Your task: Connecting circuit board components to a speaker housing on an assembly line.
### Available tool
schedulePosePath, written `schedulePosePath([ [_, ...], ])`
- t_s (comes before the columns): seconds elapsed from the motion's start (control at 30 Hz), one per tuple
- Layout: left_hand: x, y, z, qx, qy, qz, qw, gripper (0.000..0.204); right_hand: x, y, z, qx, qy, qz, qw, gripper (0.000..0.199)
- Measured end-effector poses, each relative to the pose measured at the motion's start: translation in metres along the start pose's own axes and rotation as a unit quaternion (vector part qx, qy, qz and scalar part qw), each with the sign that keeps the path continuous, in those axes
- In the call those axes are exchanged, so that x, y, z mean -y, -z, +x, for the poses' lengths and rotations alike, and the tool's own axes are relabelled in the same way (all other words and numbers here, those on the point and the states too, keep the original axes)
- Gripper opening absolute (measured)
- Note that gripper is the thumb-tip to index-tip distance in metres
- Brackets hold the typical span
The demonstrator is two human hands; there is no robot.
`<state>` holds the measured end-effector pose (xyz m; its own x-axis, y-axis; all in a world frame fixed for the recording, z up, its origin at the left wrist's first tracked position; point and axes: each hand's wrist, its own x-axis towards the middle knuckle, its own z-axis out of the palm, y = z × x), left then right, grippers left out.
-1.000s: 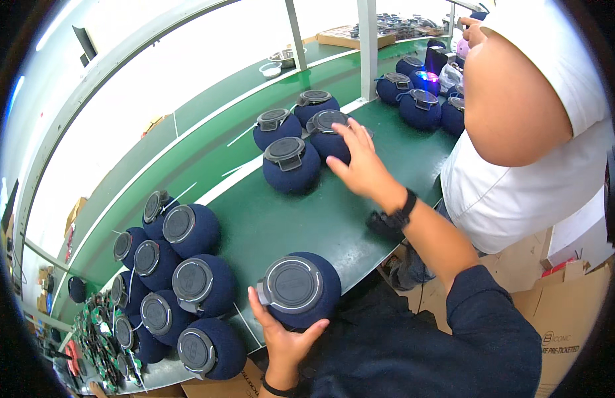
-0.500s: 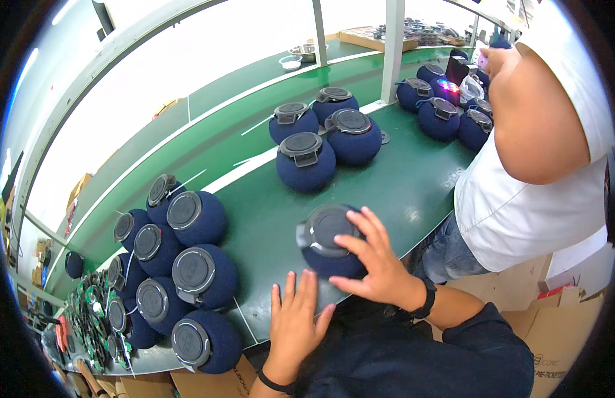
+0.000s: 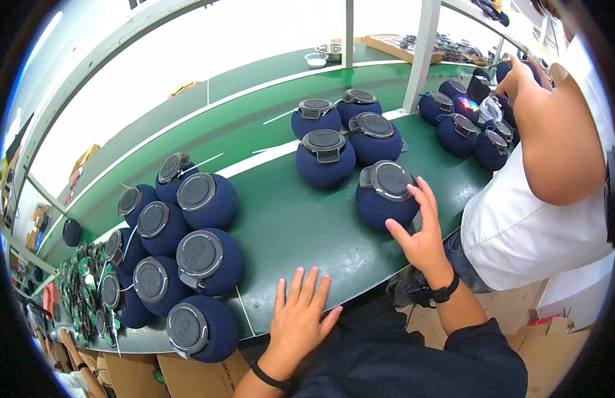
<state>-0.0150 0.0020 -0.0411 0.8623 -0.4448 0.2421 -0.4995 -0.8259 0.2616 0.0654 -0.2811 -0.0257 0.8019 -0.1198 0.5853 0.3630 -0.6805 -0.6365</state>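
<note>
A round navy fabric-covered speaker (image 3: 385, 211) stands on the green bench, its black disc-shaped base with a flat tab facing up. My right hand (image 3: 423, 240) is at its near right side, fingers apart, with thumb and fingertips at the speaker's edge and not wrapped round it. Flat on the bench near its front edge lies my left hand (image 3: 299, 320), fingers spread and nothing in it. Several like speakers (image 3: 324, 169) stand grouped beyond the right hand. A larger cluster of them (image 3: 218, 262) stands to the left of my left hand.
A co-worker's arm (image 3: 553, 126) reaches over more speakers (image 3: 457, 136) at the far right, one showing coloured lights. Green circuit boards (image 3: 81, 292) lie piled at the far left. Upright metal posts (image 3: 423, 56) rise behind the bench. A metal bowl and a white bowl (image 3: 316, 61) sit at the back.
The speaker by my right hand has moved away from me and to the right, with that hand alongside. My left hand stays near the front edge. The co-worker's hand has shifted.
</note>
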Motion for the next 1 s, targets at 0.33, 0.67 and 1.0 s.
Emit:
schedulePosePath([
  [0.33, 0.001, 0.001, 0.002, -0.004, -0.003, 0.005, 1.000, 0.066, -0.013, -0.001, 0.003, -0.100, 0.012, -0.077, 0.992, 0.049],
  [0.67, 0.001, -0.001, 0.000, -0.014, -0.002, 0.011, 1.000, 0.064, 0.053, -0.034, 0.010, 0.233, 0.104, 0.128, 0.958, 0.041],
  [1.0, 0.001, -0.003, -0.001, -0.030, -0.006, 0.013, 0.999, 0.062, 0.033, -0.129, 0.073, 0.302, -0.032, 0.249, 0.920, 0.072],
])
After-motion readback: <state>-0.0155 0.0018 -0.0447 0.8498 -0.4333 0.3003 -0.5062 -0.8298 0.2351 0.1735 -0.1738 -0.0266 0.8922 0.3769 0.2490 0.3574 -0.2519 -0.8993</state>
